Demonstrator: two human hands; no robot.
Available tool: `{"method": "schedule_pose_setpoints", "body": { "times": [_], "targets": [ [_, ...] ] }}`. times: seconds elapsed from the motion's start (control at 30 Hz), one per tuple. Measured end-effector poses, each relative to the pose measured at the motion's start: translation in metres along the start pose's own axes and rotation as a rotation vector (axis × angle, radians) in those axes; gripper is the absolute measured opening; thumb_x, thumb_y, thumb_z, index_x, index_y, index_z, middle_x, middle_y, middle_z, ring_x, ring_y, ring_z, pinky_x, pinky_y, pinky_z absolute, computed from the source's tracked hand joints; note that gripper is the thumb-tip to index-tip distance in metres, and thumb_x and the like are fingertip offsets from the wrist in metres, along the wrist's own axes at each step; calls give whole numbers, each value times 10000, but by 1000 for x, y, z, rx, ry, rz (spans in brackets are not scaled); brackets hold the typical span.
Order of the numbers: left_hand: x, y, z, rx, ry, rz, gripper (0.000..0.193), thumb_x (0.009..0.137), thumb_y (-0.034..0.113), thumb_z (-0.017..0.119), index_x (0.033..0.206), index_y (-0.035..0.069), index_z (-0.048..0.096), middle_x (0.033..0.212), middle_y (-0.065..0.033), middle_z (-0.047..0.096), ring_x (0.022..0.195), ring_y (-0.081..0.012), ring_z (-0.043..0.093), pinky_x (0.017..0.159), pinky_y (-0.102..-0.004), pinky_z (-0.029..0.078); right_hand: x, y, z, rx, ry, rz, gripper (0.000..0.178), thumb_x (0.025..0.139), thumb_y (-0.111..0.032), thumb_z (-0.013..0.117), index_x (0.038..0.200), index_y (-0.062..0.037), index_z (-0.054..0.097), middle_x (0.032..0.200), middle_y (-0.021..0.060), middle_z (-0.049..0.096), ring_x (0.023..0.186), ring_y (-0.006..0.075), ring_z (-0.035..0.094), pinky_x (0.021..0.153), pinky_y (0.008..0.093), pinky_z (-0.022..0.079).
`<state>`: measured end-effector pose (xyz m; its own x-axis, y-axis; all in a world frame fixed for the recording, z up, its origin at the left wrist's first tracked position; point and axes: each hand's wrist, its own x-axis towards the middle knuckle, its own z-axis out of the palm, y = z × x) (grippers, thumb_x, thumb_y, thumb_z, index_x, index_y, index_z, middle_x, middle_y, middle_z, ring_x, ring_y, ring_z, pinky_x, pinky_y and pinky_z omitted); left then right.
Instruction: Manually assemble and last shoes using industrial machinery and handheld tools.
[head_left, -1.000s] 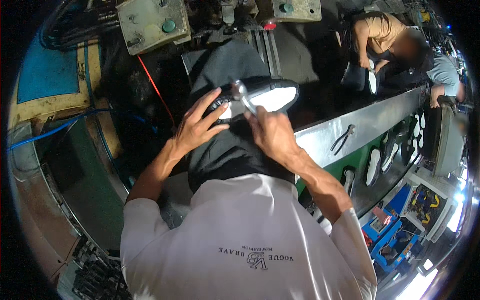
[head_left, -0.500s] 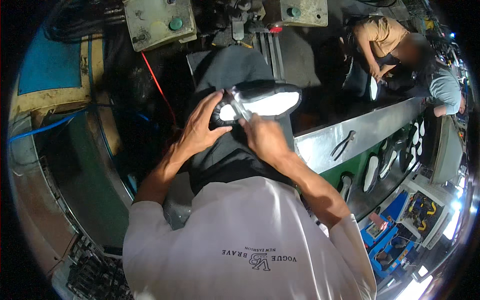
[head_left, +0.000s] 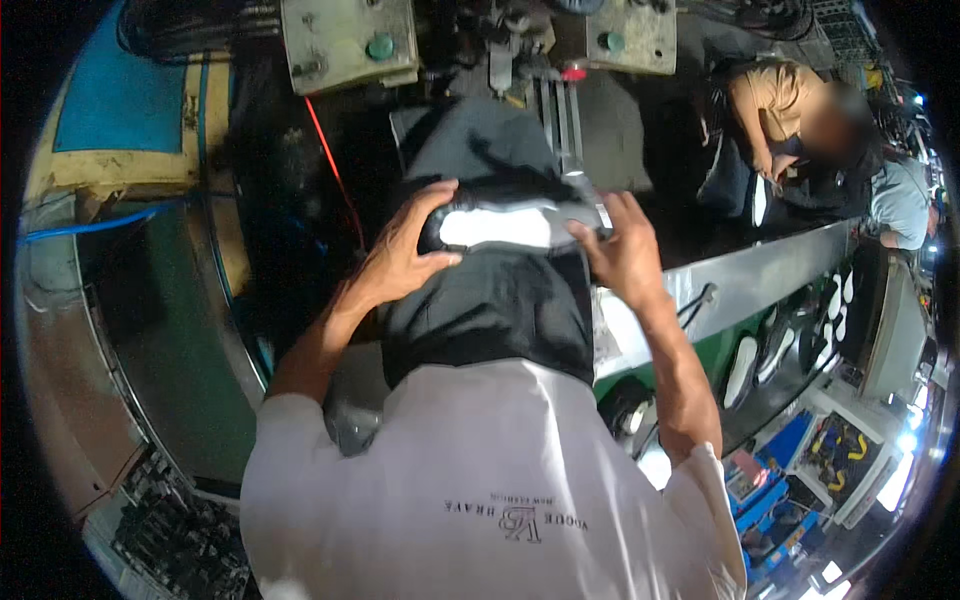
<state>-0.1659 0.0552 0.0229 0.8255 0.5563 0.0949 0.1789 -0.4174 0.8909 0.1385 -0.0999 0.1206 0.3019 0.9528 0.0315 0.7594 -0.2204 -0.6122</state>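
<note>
A black shoe [head_left: 495,227] lies sole up across my dark-clad lap, its white bottom facing me. My left hand [head_left: 405,245] is closed round its left end, thumb below and fingers above. At the other end my right hand [head_left: 625,250] is closed, its thumb against the white bottom. A shiny metal hand tool [head_left: 604,214] shows beside those right fingers; blur and the hand hide most of it, so its kind is unclear.
Pincers [head_left: 698,302] lie on a metal ledge [head_left: 770,260] to the right. Beyond it, a green-and-dark belt carries several white-bottomed shoes [head_left: 740,372]. Control boxes [head_left: 350,45] stand ahead. A co-worker [head_left: 775,100] at far right handles another white-bottomed shoe [head_left: 759,203].
My right hand has moved right with the metal tool, from near the shoe's left end to its right end. My left hand keeps its grip. The view has shifted slightly.
</note>
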Motion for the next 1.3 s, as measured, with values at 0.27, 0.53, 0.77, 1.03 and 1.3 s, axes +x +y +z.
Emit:
{"method": "schedule_pose_setpoints", "body": {
  "times": [0.27, 0.53, 0.77, 1.03, 1.3],
  "targets": [
    [4, 47, 18, -579, 239, -688, 875, 1051, 205, 758, 1757, 89, 254, 1627, -192, 508, 1426, -296, 557, 1163, -468, 513, -36, 47, 19, 558, -533, 566, 576, 967, -493, 863, 1180, 33, 761, 811, 15, 704, 671, 96, 597, 594, 288, 498],
    [-8, 77, 64, -1269, 216, -581, 879, 1070, 182, 578, 1801, 236, 93, 1724, -135, 336, 1549, -293, 420, 1266, -464, 401, -87, -24, 53, 263, -380, 403, 620, 1039, -508, 746, 1201, 90, 705, 773, 225, 722, 730, 357, 740, 708, 491, 574],
    [-13, 76, 78, -1060, 240, -576, 1001, 996, 154, 651, 1797, 140, 49, 1646, -172, 391, 1450, -276, 474, 1194, -411, 447, -47, -23, -2, 188, -279, 162, 270, 979, -158, 726, 1122, 65, 671, 833, 273, 722, 766, 443, 750, 710, 492, 586],
    [-19, 86, 85, -728, 89, -603, 1116, 930, 99, 731, 1788, 80, 18, 1637, -202, 398, 1436, -295, 463, 1194, -370, 395, -5, 53, 60, -349, -455, 117, 331, 911, -143, 671, 1169, 59, 626, 882, 327, 747, 843, 483, 769, 790, 592, 634],
    [-79, 65, 56, -1663, 433, -516, 749, 987, 370, 630, 1559, -82, 459, 1451, -328, 628, 1343, -488, 643, 1207, -651, 484, -82, 105, 35, 293, 77, 349, 286, 951, -43, 718, 1227, 25, 690, 898, 193, 714, 818, 202, 652, 790, 386, 555]
  ]
}}
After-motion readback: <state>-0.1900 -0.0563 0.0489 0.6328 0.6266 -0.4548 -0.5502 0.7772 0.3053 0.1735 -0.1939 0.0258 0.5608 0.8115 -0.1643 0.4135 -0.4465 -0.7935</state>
